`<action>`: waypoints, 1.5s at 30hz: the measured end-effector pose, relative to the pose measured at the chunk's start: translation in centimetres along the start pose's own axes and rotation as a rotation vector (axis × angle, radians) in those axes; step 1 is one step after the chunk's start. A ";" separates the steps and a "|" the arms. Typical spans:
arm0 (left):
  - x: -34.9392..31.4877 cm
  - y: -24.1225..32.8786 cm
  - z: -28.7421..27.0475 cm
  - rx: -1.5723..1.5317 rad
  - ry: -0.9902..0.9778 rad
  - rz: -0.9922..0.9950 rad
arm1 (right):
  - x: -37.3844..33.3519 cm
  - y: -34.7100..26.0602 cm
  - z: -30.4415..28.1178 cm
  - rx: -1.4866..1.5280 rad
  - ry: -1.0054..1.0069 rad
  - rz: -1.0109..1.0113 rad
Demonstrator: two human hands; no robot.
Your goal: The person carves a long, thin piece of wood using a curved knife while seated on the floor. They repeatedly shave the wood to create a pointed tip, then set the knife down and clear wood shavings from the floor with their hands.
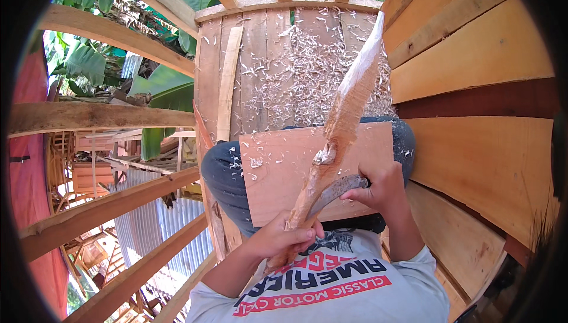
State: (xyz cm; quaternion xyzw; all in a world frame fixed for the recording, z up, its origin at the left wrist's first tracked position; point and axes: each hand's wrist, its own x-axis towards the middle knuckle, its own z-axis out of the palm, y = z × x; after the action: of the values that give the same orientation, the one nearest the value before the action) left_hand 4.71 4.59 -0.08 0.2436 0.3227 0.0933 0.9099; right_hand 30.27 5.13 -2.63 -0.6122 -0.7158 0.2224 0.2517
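Note:
A long wooden stick slants up and away from my lap, its far end carved to a pale point and its near part still rough, with a knot midway. My left hand is wrapped round its lower part, close to my shirt. In my right hand is the handle of a knife with a curved grey blade. The blade lies against the right side of the stick, just above my left hand. Under both, a flat wooden board rests across my legs, with a few shavings on it.
Curled wood shavings cover much of the plank floor ahead. A loose wooden strip lies on its left side. Wooden rails run along the left, and a plank wall stands close on the right.

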 end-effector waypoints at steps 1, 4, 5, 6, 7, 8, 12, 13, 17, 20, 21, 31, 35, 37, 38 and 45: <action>0.1 0.0 0.1 0.006 -0.004 -0.012 | 0.2 0.2 -0.3 -0.052 -0.001 -0.010; 0.2 -0.2 0.6 0.028 -0.011 -0.045 | 0.3 1.5 0.2 -0.021 0.131 0.001; 0.2 -0.5 0.7 0.032 -0.014 -0.060 | 0.6 2.2 -0.2 -0.015 0.160 0.027; 0.4 -0.7 0.7 0.034 -0.021 -0.080 | 0.9 3.2 -0.9 -0.013 0.189 0.059; 0.6 -0.7 0.8 -0.008 -0.023 -0.075 | 1.2 3.7 -1.2 -0.011 0.217 0.091; 0.8 -0.6 0.8 -0.051 -0.025 -0.070 | 1.4 3.7 -1.3 0.006 0.206 0.116; 1.3 -1.0 -0.1 -0.219 -0.127 -0.080 | 0.9 2.4 -0.3 0.173 0.147 0.225; 1.3 -0.8 0.0 -0.220 -0.105 -0.079 | 0.5 2.1 0.2 0.245 0.131 0.246; 0.9 -0.6 0.4 -0.132 -0.039 -0.120 | -1.1 0.8 1.2 0.169 0.047 0.089; 0.4 -0.6 0.2 -0.041 -0.026 -0.107 | -0.8 1.4 0.5 0.071 0.156 0.191; 0.4 -0.1 0.5 -0.019 -0.025 -0.091 | -0.4 1.7 -0.8 0.046 0.189 0.221; -0.3 3.0 1.7 0.668 0.468 0.024 | -0.1 0.6 -2.0 0.396 0.235 0.206; -0.9 1.4 1.5 0.825 0.477 0.094 | 0.9 0.3 -2.9 0.472 0.265 0.232; -1.4 1.8 3.5 0.760 0.499 -0.011 | 1.1 0.2 -2.9 0.380 0.249 0.187; -1.6 1.8 4.2 0.725 0.513 -0.064 | 1.1 0.2 -2.7 0.336 0.237 0.164; -4.3 -1.9 3.1 0.944 0.521 -0.073 | 1.9 4.3 -4.2 0.356 0.304 0.326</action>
State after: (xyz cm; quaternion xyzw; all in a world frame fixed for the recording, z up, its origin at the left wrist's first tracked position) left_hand 3.30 0.32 3.34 0.5835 0.5528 -0.0362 0.5939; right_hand 35.95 7.66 -1.93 -0.6917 -0.5117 0.2877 0.4205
